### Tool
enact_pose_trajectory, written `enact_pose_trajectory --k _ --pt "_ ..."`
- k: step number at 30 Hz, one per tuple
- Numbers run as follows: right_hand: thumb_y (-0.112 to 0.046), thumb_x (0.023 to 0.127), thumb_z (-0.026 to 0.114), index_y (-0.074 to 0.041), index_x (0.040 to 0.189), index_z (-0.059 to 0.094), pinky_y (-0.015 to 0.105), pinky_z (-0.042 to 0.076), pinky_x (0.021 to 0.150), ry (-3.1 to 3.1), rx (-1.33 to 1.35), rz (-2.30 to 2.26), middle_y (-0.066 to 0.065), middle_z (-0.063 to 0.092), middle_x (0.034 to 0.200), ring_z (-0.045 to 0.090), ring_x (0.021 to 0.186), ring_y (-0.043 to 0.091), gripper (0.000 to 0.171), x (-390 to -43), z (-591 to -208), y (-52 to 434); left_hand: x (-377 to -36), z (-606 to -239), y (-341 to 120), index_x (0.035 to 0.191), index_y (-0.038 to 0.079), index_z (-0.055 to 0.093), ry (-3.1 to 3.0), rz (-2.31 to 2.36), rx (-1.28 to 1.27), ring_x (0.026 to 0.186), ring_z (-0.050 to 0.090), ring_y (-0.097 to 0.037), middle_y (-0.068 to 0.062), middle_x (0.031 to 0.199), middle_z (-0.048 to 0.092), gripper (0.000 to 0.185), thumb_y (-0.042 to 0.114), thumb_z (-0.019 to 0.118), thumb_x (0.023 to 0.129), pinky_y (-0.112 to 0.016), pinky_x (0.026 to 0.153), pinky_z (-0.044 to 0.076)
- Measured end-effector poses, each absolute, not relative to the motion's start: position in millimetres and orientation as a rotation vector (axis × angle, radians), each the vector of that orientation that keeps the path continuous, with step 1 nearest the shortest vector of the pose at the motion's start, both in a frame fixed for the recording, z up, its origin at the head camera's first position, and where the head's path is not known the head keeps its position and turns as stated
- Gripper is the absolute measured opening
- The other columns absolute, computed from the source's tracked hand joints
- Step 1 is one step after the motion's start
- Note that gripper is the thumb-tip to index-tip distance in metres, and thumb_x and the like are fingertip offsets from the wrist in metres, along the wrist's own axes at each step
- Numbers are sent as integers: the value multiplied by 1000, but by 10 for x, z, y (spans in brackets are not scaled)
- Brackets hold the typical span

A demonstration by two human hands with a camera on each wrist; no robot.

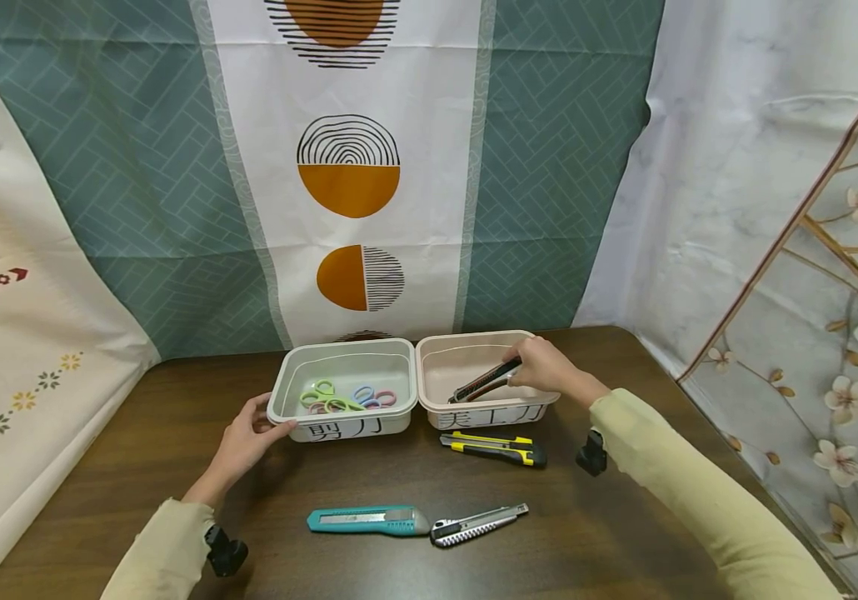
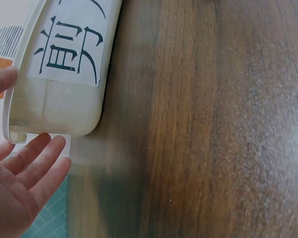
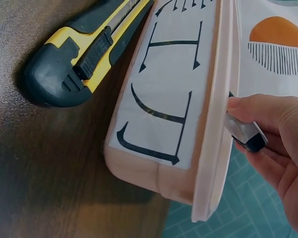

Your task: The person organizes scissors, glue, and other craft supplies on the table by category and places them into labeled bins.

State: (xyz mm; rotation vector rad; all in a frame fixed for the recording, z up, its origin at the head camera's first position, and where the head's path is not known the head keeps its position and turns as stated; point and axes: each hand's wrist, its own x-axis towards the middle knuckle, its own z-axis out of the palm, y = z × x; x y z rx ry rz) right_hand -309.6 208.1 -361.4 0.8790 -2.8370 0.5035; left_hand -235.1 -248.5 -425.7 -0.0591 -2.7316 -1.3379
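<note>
My left hand point(image 1: 246, 439) is at the left front corner of a pale green bin point(image 1: 286, 383). Its thumb touches the rim, and the other fingers lie loosely extended beside the end wall. Several scissors with green, blue and pink handles point(image 1: 339, 404) lie in this bin. With my right hand point(image 1: 545, 367) I pinch a utility knife point(image 3: 249, 133) by its end, over the front rim of a pale pink bin point(image 1: 440, 358). The knife slants down into the bin. A yellow-and-black utility knife point(image 1: 492, 447) lies just in front of the pink bin.
Nearer the front of the brown table point(image 1: 264, 517) lie a teal utility knife point(image 1: 369, 520) and a silver-and-black utility knife point(image 1: 477, 525). Both bins stand side by side with written paper labels on their fronts. A patterned cloth point(image 1: 346, 275) hangs close behind them.
</note>
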Motion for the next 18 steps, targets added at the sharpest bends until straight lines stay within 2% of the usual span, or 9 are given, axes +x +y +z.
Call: enact_pose_trajectory --k 7,18 --pt "-10 67 78 0 93 70 38 48 73 -2835 895 507 9 69 90 62 83 24 29 -3132 -3673 2124 -2349 -4253 -2483 136 -2 29 -2731 -1342 -63 99 56 -30 -27 118 53 73 33 65 83 -22 69 45" --pt "-7 69 76 4 97 69 36 47 72 -2829 916 548 13 68 95 61 81 20 31 -3213 -3773 2202 -2344 -4257 -2479 136 -2 29 -2729 -1331 -73 97 56 -29 -26 116 54 72 32 65 84 -23 68 45"
